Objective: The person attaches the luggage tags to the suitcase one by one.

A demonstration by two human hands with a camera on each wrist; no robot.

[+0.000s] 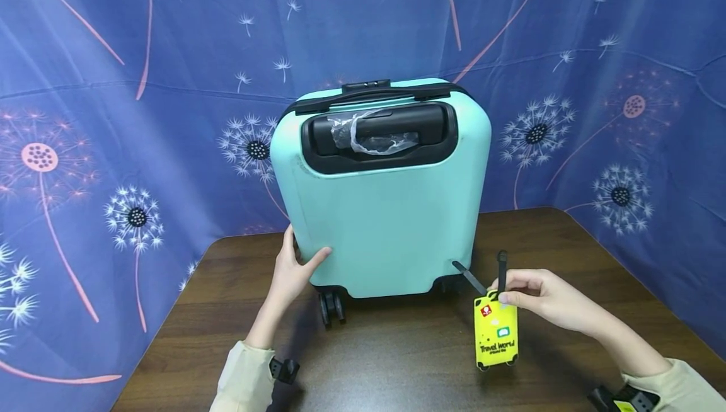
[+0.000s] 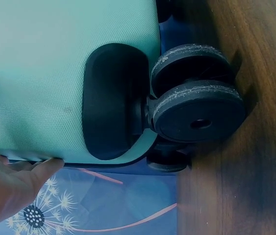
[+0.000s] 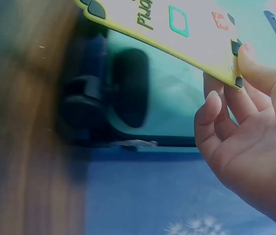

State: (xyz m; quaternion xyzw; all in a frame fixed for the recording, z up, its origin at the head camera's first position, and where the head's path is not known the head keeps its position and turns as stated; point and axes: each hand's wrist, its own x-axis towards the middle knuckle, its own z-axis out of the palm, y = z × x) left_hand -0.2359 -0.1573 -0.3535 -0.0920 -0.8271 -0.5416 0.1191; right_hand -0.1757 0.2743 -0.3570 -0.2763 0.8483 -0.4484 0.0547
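A mint-green suitcase (image 1: 386,223) stands upright on the table, its handle recess facing me. My left hand (image 1: 290,273) holds its lower left edge, thumb on the front face and fingers round the side. In the left wrist view that hand (image 2: 11,188) grips the shell near a black double wheel (image 2: 201,110). My right hand (image 1: 547,298) pinches the top of a yellow suitcase-shaped luggage tag (image 1: 496,330) marked "Travel World". Two ends of its black strap (image 1: 501,270) stick out above. In the right wrist view, thumb and fingers hold the tag (image 3: 196,49) by its end.
The brown wooden table (image 1: 386,361) carries the suitcase. Behind it hangs a blue cloth (image 1: 363,15) with dandelion prints. Clear plastic wrap (image 1: 374,135) clings to the suitcase's black handle (image 1: 397,123). A black wrist camera (image 1: 283,371) sits at my left sleeve.
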